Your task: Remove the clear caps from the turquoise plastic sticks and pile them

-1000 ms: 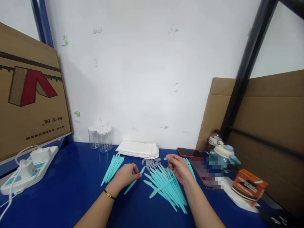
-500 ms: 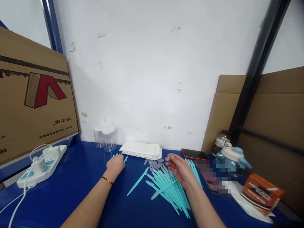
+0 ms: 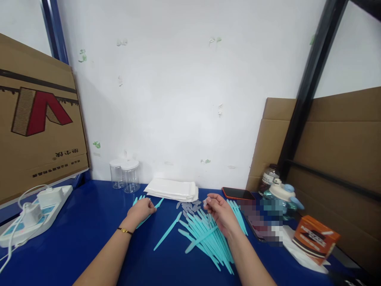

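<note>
My left hand (image 3: pixel 140 211) is closed on a turquoise stick (image 3: pixel 158 203) left of centre, with several more turquoise sticks beneath and behind it. Between finger and thumb of my right hand (image 3: pixel 222 214) is a small translucent piece (image 3: pixel 206 201). Beside and partly under that hand lies a fanned pile of turquoise sticks (image 3: pixel 208 238). Small greyish translucent pieces (image 3: pixel 188 207) are scattered at the pile's upper end. One separate turquoise stick (image 3: pixel 167 231) lies diagonally between my hands.
White folded sheets (image 3: pixel 171 189) and two clear jars (image 3: pixel 131 178) stand near the wall. On the right are a phone (image 3: pixel 238 193), a teal bottle (image 3: pixel 281 198) and an orange box (image 3: pixel 315 239). A power strip (image 3: pixel 61 204) lies at left.
The view has shifted slightly to the right. My left hand has opened up its pose, showing more of the sticks under it. My right hand still pinches the small piece.
</note>
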Available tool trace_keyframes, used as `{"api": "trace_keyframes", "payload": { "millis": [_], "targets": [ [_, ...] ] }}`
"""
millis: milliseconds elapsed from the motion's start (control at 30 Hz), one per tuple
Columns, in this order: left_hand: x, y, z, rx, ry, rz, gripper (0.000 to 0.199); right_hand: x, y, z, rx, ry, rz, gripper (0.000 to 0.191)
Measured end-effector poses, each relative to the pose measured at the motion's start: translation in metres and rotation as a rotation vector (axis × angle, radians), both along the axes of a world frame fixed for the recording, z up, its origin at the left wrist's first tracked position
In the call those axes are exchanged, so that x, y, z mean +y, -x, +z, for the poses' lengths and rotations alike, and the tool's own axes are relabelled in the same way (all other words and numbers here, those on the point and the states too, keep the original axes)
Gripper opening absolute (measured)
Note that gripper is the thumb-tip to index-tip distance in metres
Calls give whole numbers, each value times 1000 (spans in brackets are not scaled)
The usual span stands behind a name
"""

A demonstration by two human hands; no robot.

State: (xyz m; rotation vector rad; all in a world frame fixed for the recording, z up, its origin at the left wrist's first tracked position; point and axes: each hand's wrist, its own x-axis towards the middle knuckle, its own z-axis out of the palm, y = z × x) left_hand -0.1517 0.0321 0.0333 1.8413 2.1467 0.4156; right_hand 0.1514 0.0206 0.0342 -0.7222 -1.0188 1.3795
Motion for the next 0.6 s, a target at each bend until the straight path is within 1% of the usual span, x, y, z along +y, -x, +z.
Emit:
{"api": "trace_keyframes", "payload": {
  "millis": [67, 133, 167, 233, 300, 367, 467, 600],
  "targets": [
    [-5, -10, 7, -128, -62, -70, 24, -1, 2, 0, -48, -29, -4, 30],
    [-12, -25, 15, -337, -77, -205, 29, -3, 4, 1, -96, -55, -7, 29],
    [-16, -35, 18, -440, -53, -280, 32, -3, 5, 1, -114, -68, -15, 29],
    [-22, -53, 22, -569, 28, -393, 34, -5, 8, 1, -143, -91, -36, 29],
    [-26, -66, 21, -616, 79, -450, 34, -6, 11, 1, -166, -108, -63, 29],
    [-27, -74, 18, -626, 101, -484, 33, -6, 14, 0, -191, -115, -79, 29],
    [-28, -77, 14, -635, 123, -516, 32, -6, 17, -2, -228, -119, -73, 26],
    [-29, -77, 15, -629, 129, -518, 31, -7, 21, -3, -249, -136, -55, 23]
  ]
}}
